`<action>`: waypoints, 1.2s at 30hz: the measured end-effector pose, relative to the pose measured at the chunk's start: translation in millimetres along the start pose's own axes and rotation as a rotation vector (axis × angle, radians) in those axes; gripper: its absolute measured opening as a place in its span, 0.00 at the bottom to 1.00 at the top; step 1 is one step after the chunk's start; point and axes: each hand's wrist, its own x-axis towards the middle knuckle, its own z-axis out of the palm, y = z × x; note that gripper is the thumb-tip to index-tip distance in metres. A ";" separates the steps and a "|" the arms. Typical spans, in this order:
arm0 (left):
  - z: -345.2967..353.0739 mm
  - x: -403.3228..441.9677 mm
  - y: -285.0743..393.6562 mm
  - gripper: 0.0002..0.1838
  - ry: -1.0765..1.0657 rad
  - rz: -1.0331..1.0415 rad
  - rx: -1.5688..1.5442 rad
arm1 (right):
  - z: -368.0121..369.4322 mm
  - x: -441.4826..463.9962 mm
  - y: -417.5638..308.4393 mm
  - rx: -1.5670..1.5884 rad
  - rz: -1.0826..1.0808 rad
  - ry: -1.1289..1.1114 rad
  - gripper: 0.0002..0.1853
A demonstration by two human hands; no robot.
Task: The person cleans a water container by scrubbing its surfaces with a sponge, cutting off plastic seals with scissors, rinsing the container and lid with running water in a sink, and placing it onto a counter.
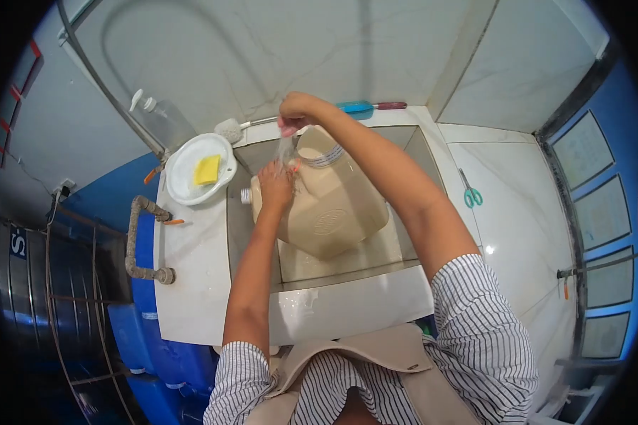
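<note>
A large beige translucent water jug (337, 212) lies tilted in the sink, its wide round neck toward the back and a white ridged spout (246, 196) at its left side. My left hand (276, 185) is wet and closes on the jug's upper left part, by the neck. Above it, my right hand (298, 113) is raised with its fingers pinched together, near the jug's mouth. A clear, shiny streak (286, 150) runs between my two hands; whether it is plastic film or water I cannot tell. A printed band (324, 157) circles the neck.
On the left ledge sits a white basin (184, 193) with a yellow sponge (207, 170). Behind are a pump bottle (164, 120) and a long-handled brush (228, 130). Green-handled scissors (471, 195) lie right of the sink (262, 273). A pipe (136, 241) rises at the left edge.
</note>
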 end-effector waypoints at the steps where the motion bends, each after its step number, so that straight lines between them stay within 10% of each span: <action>1: 8.0 6.8 4.7 0.22 0.071 0.083 0.028 | 0.7 0.6 1.2 0.124 -0.043 0.034 0.09; 9: -58.7 12.1 134.3 0.19 -0.541 0.282 -0.332 | -11.7 -9.5 48.1 0.325 -0.193 0.199 0.07; 11: -61.7 -12.0 165.2 0.18 -0.562 0.382 -0.385 | -42.1 -15.9 88.8 -0.775 -0.532 0.301 0.10; 20: -71.2 -98.2 232.6 0.17 -0.436 0.636 -0.592 | -157.5 -263.9 324.0 -0.867 0.441 1.027 0.13; 25: -131.4 -93.9 179.2 0.19 -0.219 0.631 -0.362 | -154.2 -265.3 397.3 -0.860 0.320 1.234 0.09; 36: -108.8 -109.3 164.5 0.21 -0.595 0.342 -0.133 | -77.2 -153.3 230.6 -0.051 -0.186 0.618 0.15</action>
